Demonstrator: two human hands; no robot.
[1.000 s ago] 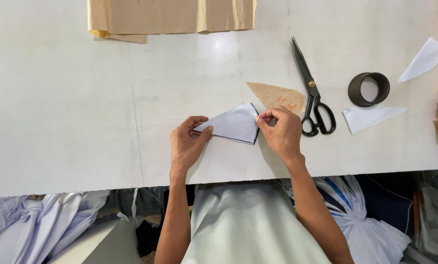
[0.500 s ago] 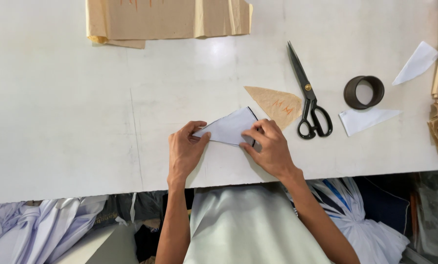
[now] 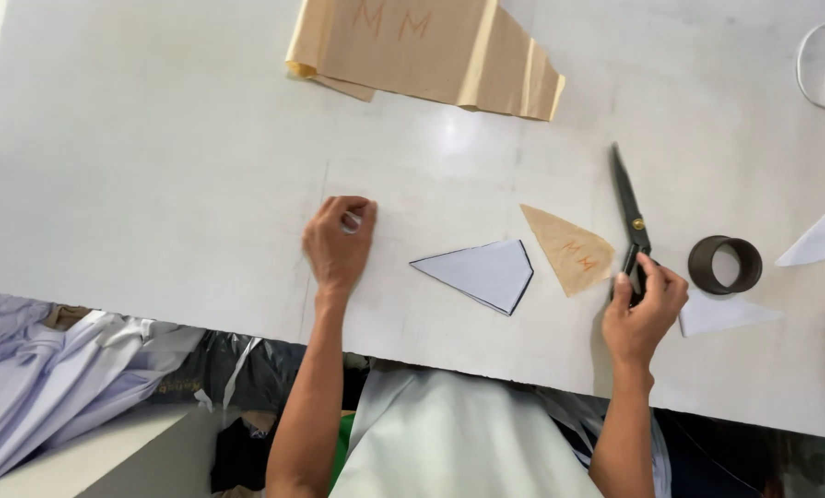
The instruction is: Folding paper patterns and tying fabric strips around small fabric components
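A white fabric piece (image 3: 482,274) with a dark drawn outline lies flat on the white table (image 3: 154,166), with neither hand on it. My left hand (image 3: 337,247) rests to its left with fingers curled around a small white object (image 3: 351,221); what it is cannot be told. My right hand (image 3: 648,309) grips the handles of the black scissors (image 3: 626,198), which lie with their blades pointing away from me. A tan triangular paper pattern (image 3: 571,251) sits between the fabric piece and the scissors.
A dark tape roll (image 3: 725,265) stands right of the scissors, with white fabric offcuts (image 3: 823,238) around it. A large folded tan paper (image 3: 431,46) lies at the far edge. A white cable (image 3: 823,65) is at top right. White garments (image 3: 53,369) hang below the table's near edge.
Both hands have let go of the white fabric piece. My left hand moved left with a small white object, and my right hand moved right onto the scissors' handles.
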